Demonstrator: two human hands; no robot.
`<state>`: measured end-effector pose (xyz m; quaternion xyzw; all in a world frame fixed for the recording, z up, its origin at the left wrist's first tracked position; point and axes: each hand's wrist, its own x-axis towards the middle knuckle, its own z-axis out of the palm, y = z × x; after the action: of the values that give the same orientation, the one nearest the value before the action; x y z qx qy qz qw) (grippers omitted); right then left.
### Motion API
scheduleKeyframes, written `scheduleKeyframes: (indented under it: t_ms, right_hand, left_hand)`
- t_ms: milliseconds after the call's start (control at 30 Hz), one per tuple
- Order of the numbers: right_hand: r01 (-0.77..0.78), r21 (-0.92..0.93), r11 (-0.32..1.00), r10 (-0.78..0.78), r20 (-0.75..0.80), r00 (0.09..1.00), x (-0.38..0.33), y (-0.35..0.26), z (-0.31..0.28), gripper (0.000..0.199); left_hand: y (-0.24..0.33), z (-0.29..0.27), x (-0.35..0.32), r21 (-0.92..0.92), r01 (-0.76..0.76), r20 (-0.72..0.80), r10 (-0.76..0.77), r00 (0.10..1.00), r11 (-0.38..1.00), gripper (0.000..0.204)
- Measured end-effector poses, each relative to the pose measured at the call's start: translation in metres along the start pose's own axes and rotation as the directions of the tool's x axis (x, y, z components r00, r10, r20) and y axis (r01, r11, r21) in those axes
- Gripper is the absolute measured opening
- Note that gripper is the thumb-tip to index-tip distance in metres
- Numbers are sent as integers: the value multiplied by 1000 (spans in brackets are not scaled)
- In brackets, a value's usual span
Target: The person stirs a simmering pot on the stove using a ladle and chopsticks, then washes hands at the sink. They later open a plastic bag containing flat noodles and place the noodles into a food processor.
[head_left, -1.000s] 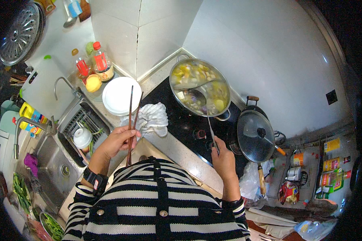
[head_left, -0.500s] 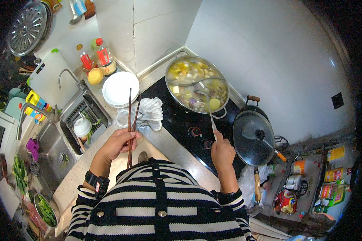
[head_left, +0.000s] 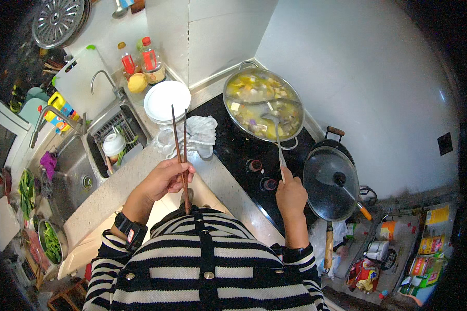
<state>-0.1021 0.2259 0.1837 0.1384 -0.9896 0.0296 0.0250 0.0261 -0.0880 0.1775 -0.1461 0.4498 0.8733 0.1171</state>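
A divided metal pot (head_left: 298, 139) of broth with tofu cubes and vegetable pieces stands on the black cooktop (head_left: 239, 155). My right hand (head_left: 291, 196) is closed around the handle of a metal ladle (head_left: 280, 142). The ladle's bowl rests in the nearer compartment, partly under the broth. In front of my body, my left hand (head_left: 168, 179) grips a pair of brown wooden chopsticks (head_left: 178, 137) pointing away, their tips a little apart. They hold nothing and pass over the counter beside a crumpled white cloth (head_left: 200, 132).
White plates (head_left: 167, 101) are stacked behind the cloth, near sauce bottles (head_left: 151, 62). A lidded wok (head_left: 329, 181) sits right of the cooktop, its wooden handle toward me. The sink (head_left: 70, 179) and a bowl of greens (head_left: 52, 242) are at left. Shelves of packages (head_left: 430, 243) stand at right.
The whole view has shifted slightly, moving the scene rightward. The ladle has moved within the nearer compartment, and a round pale-yellow slice beside it no longer shows. Both hands keep their grips.
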Motion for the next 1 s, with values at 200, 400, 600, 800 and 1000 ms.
scheduleKeyframes:
  t_ms: [200,400,600,800,1000]
  right_hand:
    - [4,7,1000,-5,28,1000,-3,12,-9,45]
    - [216,1,976,-206,-298,932,-2,9,-20,45]
    - [198,737,647,-241,-49,969,-5,-27,-28,20]
    - [-339,829,445,-624,559,546,-2,-85,-12,30]
    - [-297,813,501,-679,582,447,10,-129,6,22]
  left_hand:
    - [-15,15,-1,-41,7,7,-6,1000,999,20]
    - [-28,26,3,-56,5,-94,-10,996,998,21]
    - [-32,37,14,-40,-44,-67,41,997,998,19]
    - [-33,29,27,25,-119,-143,121,982,993,18]
    - [-24,-4,7,47,-178,-186,184,965,983,24]
